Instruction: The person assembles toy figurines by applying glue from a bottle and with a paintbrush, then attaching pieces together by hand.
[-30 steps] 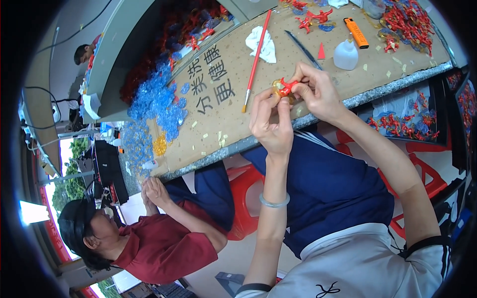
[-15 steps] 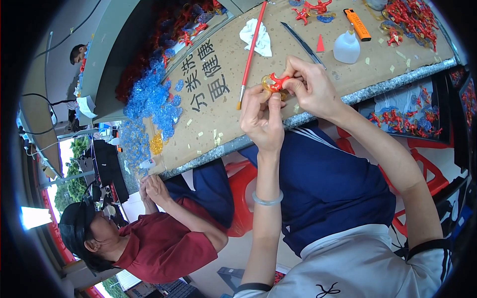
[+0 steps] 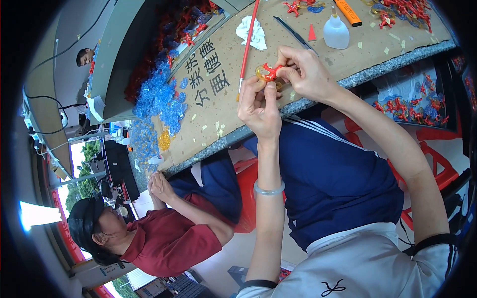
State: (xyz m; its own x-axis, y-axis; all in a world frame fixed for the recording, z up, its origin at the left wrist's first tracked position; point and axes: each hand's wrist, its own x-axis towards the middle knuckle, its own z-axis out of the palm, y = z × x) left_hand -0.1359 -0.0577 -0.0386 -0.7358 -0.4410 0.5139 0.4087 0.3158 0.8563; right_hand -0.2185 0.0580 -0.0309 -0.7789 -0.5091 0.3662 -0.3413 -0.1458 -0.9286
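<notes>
In front of me, over the table's near edge, both hands hold a small toy: a red plastic figure (image 3: pixel 270 73) joined to a clear yellow piece (image 3: pixel 260 70). My left hand (image 3: pixel 262 111) is closed, its thumb and fingertips pinching the yellow piece from below. My right hand (image 3: pixel 308 76) is closed too, with thumb and forefinger on the red figure's right side. The fingers partly hide the toy. A red-handled brush (image 3: pixel 249 42) lies just left of the hands, and a dark slim cutter (image 3: pixel 293 34) lies beyond them.
On the cardboard-covered table (image 3: pixel 218 116) are a white bottle (image 3: pixel 336 34), an orange lighter (image 3: pixel 347 12), white tissue (image 3: pixel 251 33), a red triangle (image 3: pixel 312 33) and heaps of blue pieces (image 3: pixel 159 94). A co-worker in a red shirt (image 3: pixel 174 238) sits at left. A tray of red parts (image 3: pixel 412 109) is at right.
The whole view has shifted slightly, with the table items now higher in it. Both hands keep their hold on the toy, which appears slightly turned.
</notes>
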